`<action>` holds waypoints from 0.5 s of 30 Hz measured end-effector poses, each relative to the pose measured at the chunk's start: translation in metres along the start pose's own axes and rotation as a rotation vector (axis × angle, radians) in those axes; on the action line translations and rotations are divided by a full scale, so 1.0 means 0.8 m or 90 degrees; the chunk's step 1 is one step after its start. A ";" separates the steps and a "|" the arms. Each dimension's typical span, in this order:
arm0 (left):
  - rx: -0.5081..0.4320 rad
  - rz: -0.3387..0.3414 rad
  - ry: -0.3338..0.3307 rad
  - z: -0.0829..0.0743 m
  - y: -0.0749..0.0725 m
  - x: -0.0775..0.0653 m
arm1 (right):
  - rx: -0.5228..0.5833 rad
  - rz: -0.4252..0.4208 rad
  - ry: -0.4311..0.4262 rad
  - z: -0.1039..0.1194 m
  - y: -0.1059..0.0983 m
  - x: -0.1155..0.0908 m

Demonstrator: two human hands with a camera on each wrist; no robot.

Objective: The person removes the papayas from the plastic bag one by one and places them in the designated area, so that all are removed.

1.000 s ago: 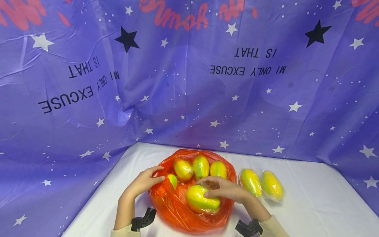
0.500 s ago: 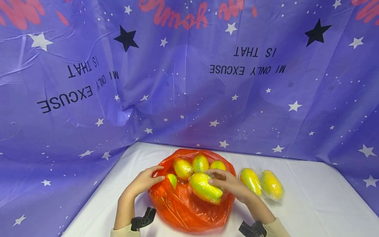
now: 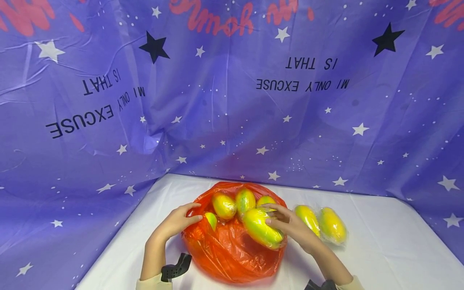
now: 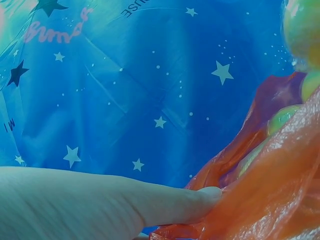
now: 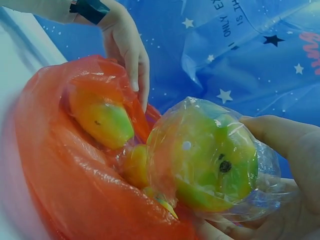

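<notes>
A red plastic bag (image 3: 232,264) stands with its mouth spread, several yellow-green mangoes in clear wrap inside, one of them a mango (image 3: 223,206) near the back left. My left hand (image 3: 174,222) pinches the bag's left rim between thumb and fingers; the left wrist view shows the thumb (image 4: 200,197) against the red film. Over the right side of the opening, my right hand (image 3: 295,229) grips a wrapped mango (image 3: 262,228), thumb on the near side. In the right wrist view this mango (image 5: 215,160) shows its dark stem spot, with loose wrap around it.
Two wrapped mangoes, a nearer-to-bag mango (image 3: 308,219) and an outer mango (image 3: 332,226), lie side by side right of the bag. The white tabletop (image 3: 391,249) meets a purple star-printed curtain (image 3: 232,100) behind and at the sides.
My right hand has moved the mango rightward and farther back, from the front middle of the bag's mouth to its right side. My left hand keeps its hold on the rim.
</notes>
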State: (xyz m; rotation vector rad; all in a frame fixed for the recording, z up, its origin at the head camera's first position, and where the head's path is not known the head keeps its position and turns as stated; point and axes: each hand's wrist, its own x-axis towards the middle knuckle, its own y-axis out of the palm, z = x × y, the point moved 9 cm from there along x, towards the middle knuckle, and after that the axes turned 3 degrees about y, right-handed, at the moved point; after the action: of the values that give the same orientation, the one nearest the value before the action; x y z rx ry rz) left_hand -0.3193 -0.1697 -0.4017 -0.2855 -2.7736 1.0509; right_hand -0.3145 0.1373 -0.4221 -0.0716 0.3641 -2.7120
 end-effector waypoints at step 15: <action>-0.011 -0.002 0.006 0.002 -0.001 0.000 | 0.005 -0.102 0.025 -0.002 -0.034 -0.031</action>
State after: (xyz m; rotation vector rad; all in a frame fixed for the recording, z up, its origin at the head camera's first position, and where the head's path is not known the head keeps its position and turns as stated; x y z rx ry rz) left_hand -0.3201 -0.1715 -0.4022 -0.2875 -2.7754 1.0227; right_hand -0.3022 0.1714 -0.4163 -0.0473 0.3747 -2.8758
